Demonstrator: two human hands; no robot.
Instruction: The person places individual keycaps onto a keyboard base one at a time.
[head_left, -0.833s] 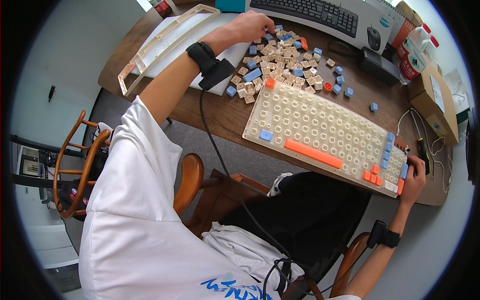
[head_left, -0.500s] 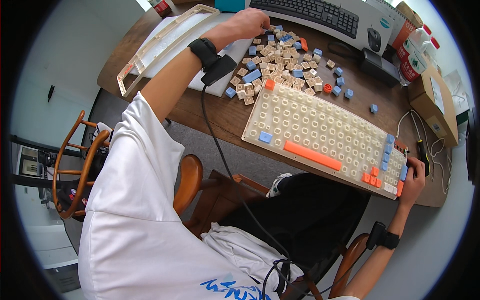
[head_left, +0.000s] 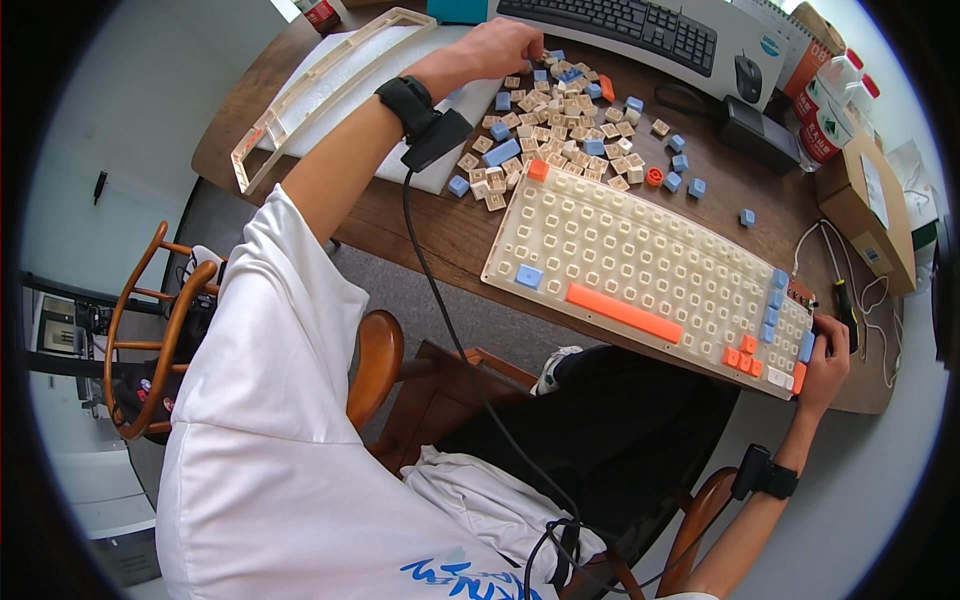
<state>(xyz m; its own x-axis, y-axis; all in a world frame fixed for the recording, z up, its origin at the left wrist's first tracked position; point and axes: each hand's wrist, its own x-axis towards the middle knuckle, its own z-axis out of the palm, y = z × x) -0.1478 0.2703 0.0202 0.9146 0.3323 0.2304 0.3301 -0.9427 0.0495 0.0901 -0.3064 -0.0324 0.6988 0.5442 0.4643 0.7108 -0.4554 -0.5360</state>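
Observation:
A cream keyboard (head_left: 620, 262) lies at a slant along the table's near edge, most of its switch places bare. An orange long keycap and a few blue, orange and white keycaps are fitted on it. My right hand (head_left: 826, 362) grips its right end, fingers curled over the edge by a blue keycap. At the far left of a heap of loose keycaps (head_left: 575, 125), mostly cream with some blue and orange, is my left hand (head_left: 500, 50). Its fingers are bent down and drawn together; whatever they hold is hidden.
A cream keyboard frame (head_left: 290, 95) rests on a white foam sheet (head_left: 440, 165) at the left. Behind the heap stands a box with a printed keyboard (head_left: 625, 35). To the right are bottles (head_left: 828, 110), a cardboard box (head_left: 865, 205), a screwdriver (head_left: 847, 310) and a white cable.
My left hand has shifted very slightly to the right at the heap's far edge. My right hand stays on the keyboard's end.

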